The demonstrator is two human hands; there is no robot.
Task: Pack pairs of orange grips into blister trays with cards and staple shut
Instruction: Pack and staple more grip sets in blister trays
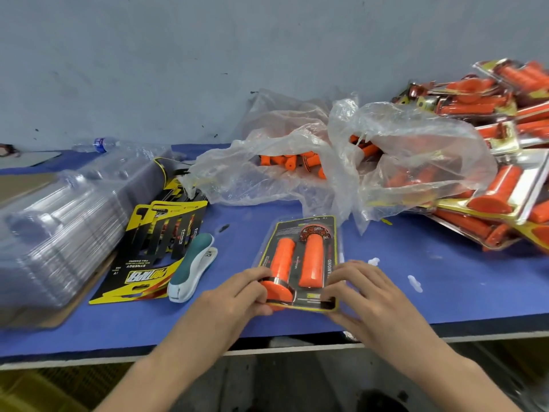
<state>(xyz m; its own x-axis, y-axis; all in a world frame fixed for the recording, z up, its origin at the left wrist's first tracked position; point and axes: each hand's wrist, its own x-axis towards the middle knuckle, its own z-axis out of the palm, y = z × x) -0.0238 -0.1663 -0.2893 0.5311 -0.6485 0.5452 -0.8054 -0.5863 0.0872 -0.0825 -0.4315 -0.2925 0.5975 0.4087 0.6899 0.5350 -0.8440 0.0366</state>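
Observation:
A clear blister tray (300, 233) lies on the blue table near its front edge, with a black and yellow card and two orange grips (311, 260) inside. My left hand (237, 295) pinches its near left corner, by the flanged end of the left grip. My right hand (362, 289) presses its near right corner with the fingertips. A teal and white stapler (191, 267) lies just left of the tray, untouched.
Printed cards (148, 257) lie fanned beside the stapler. A stack of empty blister trays (56, 230) stands at the left. A crumpled plastic bag (341, 162) with loose orange grips sits behind. Packed blisters (499, 162) are piled at the right. Small white bits (414, 282) lie nearby.

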